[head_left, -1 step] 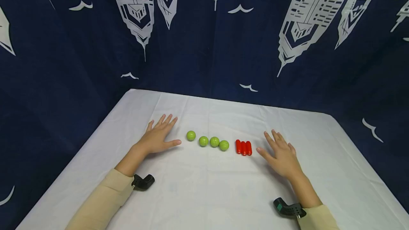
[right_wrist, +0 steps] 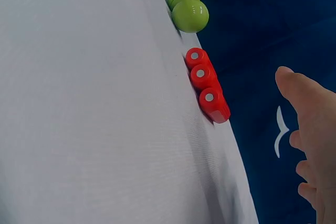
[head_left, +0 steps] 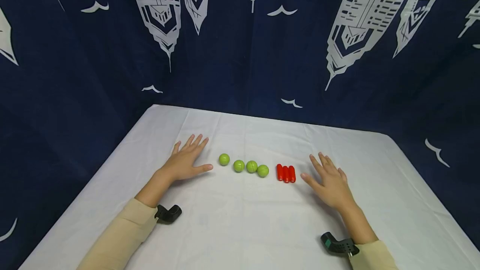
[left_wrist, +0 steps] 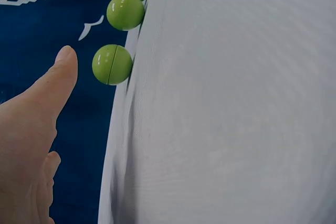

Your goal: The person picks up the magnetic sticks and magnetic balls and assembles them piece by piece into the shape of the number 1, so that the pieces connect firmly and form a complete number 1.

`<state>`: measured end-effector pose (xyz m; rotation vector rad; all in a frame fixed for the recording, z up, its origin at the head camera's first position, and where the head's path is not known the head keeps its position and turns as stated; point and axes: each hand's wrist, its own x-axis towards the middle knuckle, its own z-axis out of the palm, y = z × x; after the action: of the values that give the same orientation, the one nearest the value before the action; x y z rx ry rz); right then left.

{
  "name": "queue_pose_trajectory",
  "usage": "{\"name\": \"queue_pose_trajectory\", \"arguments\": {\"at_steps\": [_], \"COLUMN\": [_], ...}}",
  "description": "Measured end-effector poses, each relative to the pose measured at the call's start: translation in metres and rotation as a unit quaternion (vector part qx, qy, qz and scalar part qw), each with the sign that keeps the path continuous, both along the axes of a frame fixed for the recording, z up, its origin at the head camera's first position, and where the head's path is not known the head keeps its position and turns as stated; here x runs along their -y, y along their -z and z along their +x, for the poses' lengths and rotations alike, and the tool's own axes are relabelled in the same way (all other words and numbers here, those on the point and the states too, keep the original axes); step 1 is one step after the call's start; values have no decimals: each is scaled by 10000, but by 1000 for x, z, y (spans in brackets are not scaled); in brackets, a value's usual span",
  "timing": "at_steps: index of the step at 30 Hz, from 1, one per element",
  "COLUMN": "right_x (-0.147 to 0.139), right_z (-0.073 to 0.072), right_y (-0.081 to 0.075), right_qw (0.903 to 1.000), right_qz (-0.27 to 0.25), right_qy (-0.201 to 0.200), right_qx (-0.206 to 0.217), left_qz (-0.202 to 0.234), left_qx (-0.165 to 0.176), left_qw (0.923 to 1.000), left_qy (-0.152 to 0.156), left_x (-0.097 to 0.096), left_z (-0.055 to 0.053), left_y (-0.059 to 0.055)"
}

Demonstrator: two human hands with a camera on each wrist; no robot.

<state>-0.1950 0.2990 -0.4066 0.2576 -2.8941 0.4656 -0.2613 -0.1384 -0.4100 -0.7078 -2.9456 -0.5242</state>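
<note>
Several shiny green balls sit in a slightly slanting row on the white-covered table. One of them, the leftmost ball, shows a seam line in the left wrist view. To the right of the balls, three short red rods lie side by side; their near ends bear pale round spots. My left hand is spread with straight fingers left of the balls, its thumb nearest the leftmost one. On the other side, my right hand has its fingers extended and its thumb pointing at the rods. Both hands hold nothing.
A white cloth covers the table. Behind it hangs a dark blue curtain with white buildings and birds. Black wrist-worn devices, one on the left wrist and one on the right, sit by the beige sleeves.
</note>
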Motion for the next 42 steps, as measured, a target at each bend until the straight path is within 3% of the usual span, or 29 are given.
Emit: {"name": "queue_pose_trajectory", "arguments": {"at_steps": [12,19,27,35,42], "right_x": [3,10,24,38,42], "right_z": [-1,-4,-13,-20,-21], "right_y": [2,2,0,6,12], "right_qw": [9998,9968,9743,9579,9527], "right_qz": [-160,-787,-2038,-2489,-2697], "right_qy": [-75,-9,578,1064,1133], "right_qx": [-77,121,766,954,825], "left_qz": [181,478,866,1166,1555], "left_qx": [-1,224,410,470,191], "left_qw": [9994,9975,9920,9886,9849], "left_qy": [284,467,827,834,736], "left_x": [-11,-23,-40,-53,-57], "left_z": [-2,-5,-10,-14,-14], "left_y": [1,1,3,11,19]}}
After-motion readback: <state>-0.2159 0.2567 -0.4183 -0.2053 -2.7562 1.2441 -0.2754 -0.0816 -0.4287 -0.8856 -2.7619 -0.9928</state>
